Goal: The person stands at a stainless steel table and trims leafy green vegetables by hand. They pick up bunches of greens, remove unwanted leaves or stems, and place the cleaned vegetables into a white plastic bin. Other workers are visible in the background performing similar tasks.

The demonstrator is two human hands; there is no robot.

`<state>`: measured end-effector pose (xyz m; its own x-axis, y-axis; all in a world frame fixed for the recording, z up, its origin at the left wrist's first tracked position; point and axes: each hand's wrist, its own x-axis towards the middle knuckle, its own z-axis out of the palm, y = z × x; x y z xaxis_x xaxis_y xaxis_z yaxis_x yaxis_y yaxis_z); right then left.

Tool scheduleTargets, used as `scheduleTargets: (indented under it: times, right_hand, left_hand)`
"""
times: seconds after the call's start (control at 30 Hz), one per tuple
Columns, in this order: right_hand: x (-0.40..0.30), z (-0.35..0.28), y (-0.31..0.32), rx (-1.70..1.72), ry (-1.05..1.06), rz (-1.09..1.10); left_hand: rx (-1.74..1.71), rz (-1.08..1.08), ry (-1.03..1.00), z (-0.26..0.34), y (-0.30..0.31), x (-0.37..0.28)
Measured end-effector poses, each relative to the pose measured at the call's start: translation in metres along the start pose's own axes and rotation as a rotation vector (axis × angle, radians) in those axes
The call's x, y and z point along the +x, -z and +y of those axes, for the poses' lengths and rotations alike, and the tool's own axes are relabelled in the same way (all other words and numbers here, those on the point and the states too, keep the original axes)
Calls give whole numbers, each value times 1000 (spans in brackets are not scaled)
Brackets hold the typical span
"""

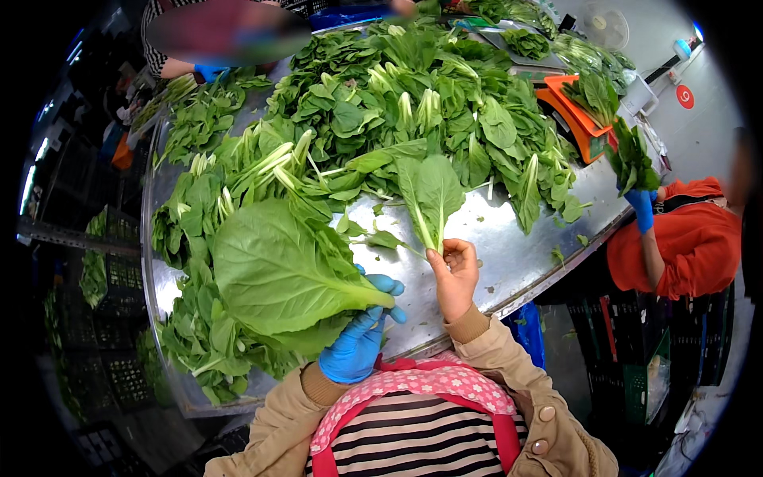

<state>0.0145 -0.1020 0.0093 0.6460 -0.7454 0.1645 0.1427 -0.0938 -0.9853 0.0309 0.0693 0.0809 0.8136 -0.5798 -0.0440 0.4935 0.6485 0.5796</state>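
Note:
My left hand (360,334), in a blue glove, grips a bunch of broad leafy greens (280,268) by the pale stems, the leaves fanned out to the left. Bare and to its right, my right hand (456,277) pinches a small leafy green (430,191) by the stem ends between thumb and fingers. Its leaves point away from me. Both hands are above the near part of a metal table (495,262). A loose leaf (384,239) rests on the metal just beyond them.
A large heap of leafy greens (381,95) covers the table's far side. An orange scale (575,119) stands at the right, holding greens. One co-worker in red (679,244) holds a bunch there; another's gloved hand (211,73) is at far left. Black crates (644,340) stand below right.

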Motion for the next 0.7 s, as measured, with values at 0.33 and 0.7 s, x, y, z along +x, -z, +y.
scheduleTargets:
  times: [0.33, 0.7]
  right_hand:
    - [-13, -42, -13, -264, 717, -524]
    - [4, -51, -21, -240, 425, -611]
  left_hand:
    - [-131, 229, 186, -27, 41, 32]
    - [-243, 245, 242, -23, 61, 41]
